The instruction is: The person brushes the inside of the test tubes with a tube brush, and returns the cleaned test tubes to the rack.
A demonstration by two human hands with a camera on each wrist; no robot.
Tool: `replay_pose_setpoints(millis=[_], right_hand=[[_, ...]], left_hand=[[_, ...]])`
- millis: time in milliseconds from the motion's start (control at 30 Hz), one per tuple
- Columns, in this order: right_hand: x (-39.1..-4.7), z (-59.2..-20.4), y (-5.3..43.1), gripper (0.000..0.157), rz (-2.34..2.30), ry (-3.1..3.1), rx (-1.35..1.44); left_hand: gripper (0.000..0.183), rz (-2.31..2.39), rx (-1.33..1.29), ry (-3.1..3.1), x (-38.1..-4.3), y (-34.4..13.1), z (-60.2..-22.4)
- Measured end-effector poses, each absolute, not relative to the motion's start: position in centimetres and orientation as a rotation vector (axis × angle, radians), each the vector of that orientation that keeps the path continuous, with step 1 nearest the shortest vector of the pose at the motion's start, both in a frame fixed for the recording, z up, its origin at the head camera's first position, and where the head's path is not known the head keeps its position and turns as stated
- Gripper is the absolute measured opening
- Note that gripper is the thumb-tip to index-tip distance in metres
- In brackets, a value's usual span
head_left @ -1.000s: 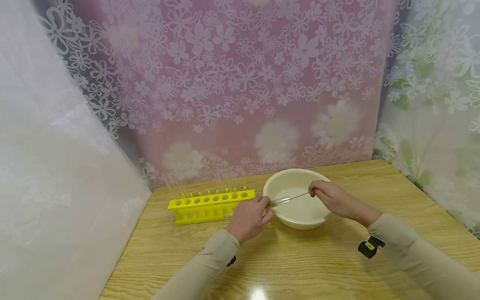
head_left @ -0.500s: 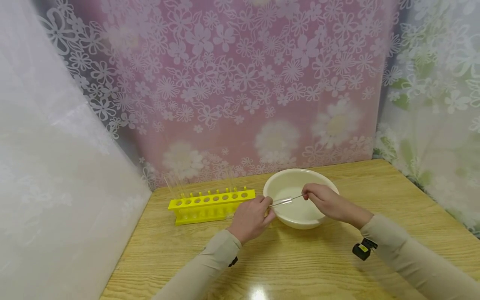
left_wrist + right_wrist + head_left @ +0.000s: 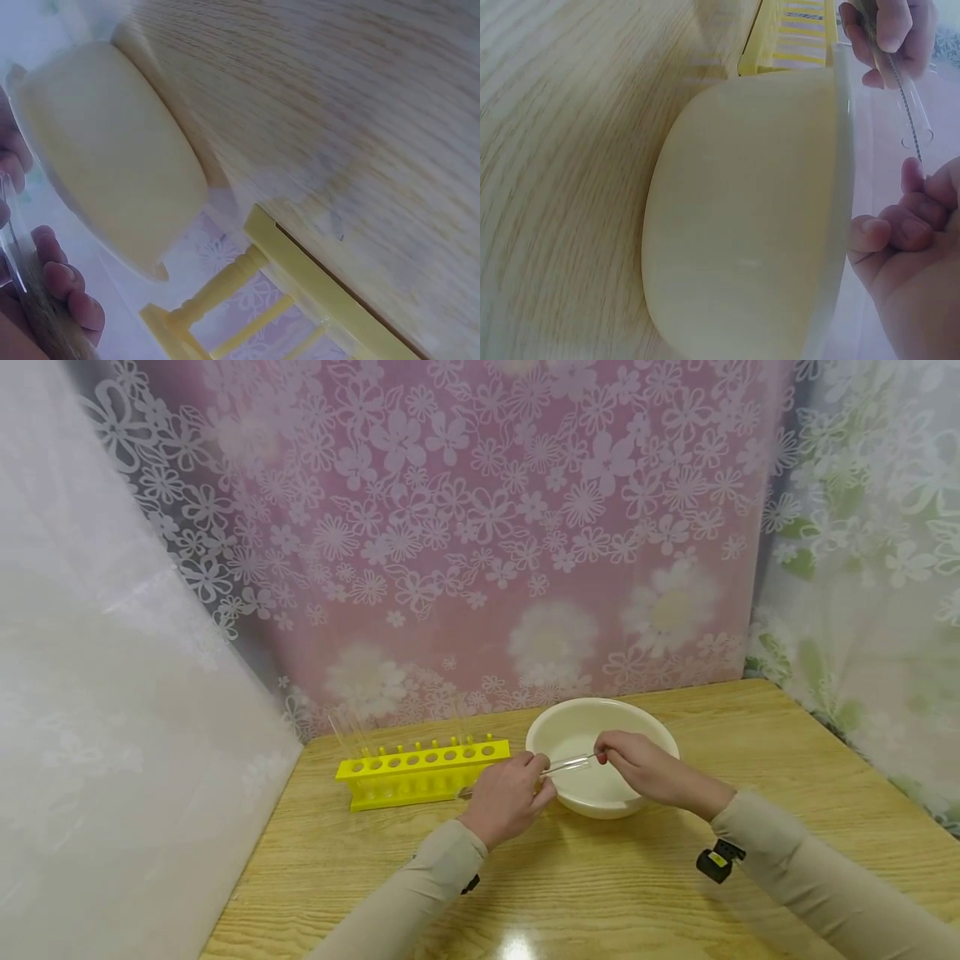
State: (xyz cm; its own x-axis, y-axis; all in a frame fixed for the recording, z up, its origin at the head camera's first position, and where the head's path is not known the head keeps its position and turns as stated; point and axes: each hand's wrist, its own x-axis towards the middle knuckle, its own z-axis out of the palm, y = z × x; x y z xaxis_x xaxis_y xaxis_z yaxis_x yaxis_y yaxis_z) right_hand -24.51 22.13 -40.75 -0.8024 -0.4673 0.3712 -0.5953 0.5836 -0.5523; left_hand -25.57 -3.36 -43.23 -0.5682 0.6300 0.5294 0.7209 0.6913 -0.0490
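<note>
My left hand (image 3: 510,797) grips a clear glass test tube (image 3: 576,762), its open mouth pointing right over the basin (image 3: 600,802). Between the thumb and fingers of my right hand (image 3: 652,768) is the twisted wire handle of a test tube brush (image 3: 907,101), which runs into the tube's mouth. In the left wrist view, brownish bristles (image 3: 56,319) show inside the tube, next to the curled left fingers (image 3: 64,281). The right fingertips are close to the tube's mouth. Part of the tube is hidden by the left hand.
Left of the basin stands a yellow test tube rack (image 3: 420,764) holding several clear tubes (image 3: 347,735), most at its left end. Everything rests on a wooden table (image 3: 585,893). A pink floral curtain (image 3: 480,568) hangs behind.
My right hand has moved left toward my left hand, pushing the brush deeper into the tube; less wire shows outside the mouth. The left hand has shifted slightly right.
</note>
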Motion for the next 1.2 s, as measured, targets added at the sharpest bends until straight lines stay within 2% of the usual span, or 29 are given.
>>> replay_pose_setpoints(millis=[633, 967, 1200], right_hand=[[-24.3, -40.5, 22.4, 0.026, 1.032, -2.655, 0.865], [-24.9, -41.5, 24.0, 0.014, 1.130, -2.577, 0.797], [-24.7, -41.4, 23.5, 0.020, 1.208, -2.502, 0.904]], left_hand=[[0.014, -0.237, -1.037, -2.368, -25.7, -3.5, -43.5], [0.016, -0.265, -1.035, -2.389, -26.0, -4.0, -43.6], [0.017, -0.262, -1.057, -2.371, -26.0, -4.0, -43.6]])
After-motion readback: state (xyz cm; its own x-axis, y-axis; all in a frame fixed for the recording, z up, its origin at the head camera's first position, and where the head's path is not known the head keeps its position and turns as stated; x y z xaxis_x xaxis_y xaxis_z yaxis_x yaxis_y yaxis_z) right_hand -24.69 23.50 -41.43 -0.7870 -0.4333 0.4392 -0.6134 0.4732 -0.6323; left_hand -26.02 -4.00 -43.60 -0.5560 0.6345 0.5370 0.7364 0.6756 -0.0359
